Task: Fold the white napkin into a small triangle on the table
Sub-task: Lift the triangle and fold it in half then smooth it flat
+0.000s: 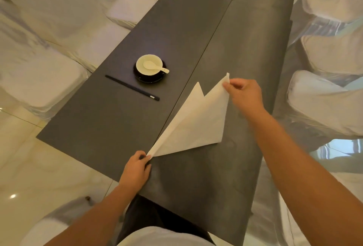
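The white napkin [198,124] lies folded over on the dark grey table [110,120], a long pointed shape with two peaks at its far end. My left hand [136,169] pinches the near pointed corner at the table's left part. My right hand [244,93] pinches the far right peak and holds it lifted off the table. The second peak lies flat to the left of it.
A cream bowl with a spoon [150,65] sits on a dark saucer at the table's middle left. A pair of dark chopsticks [132,87] lies in front of it. White-covered chairs [324,100] line both sides of the table.
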The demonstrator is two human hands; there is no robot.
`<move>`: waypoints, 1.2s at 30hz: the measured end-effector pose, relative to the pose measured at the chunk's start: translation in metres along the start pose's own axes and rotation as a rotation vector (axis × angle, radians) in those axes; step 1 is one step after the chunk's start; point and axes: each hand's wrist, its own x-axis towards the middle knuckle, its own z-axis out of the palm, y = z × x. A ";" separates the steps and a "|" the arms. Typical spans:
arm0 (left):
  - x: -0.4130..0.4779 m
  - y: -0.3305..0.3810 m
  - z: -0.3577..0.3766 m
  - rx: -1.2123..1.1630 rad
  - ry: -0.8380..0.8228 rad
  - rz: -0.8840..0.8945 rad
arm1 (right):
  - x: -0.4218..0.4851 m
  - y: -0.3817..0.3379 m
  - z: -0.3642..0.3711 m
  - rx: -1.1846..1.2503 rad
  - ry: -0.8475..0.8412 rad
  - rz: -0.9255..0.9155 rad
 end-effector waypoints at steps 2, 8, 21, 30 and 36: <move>0.002 0.008 -0.002 -0.019 -0.009 -0.067 | 0.016 -0.003 0.005 -0.028 -0.024 0.025; 0.021 0.018 -0.008 -0.078 0.018 -0.201 | 0.055 -0.017 0.014 -0.053 -0.123 0.059; 0.036 0.028 -0.005 -0.013 -0.081 -0.070 | 0.045 0.023 -0.016 -0.132 -0.054 0.171; 0.078 0.088 -0.007 0.080 -0.159 0.087 | 0.002 0.060 -0.093 -0.070 0.145 0.250; 0.067 0.083 -0.011 0.083 -0.152 0.061 | -0.002 0.062 -0.094 -0.042 0.136 0.226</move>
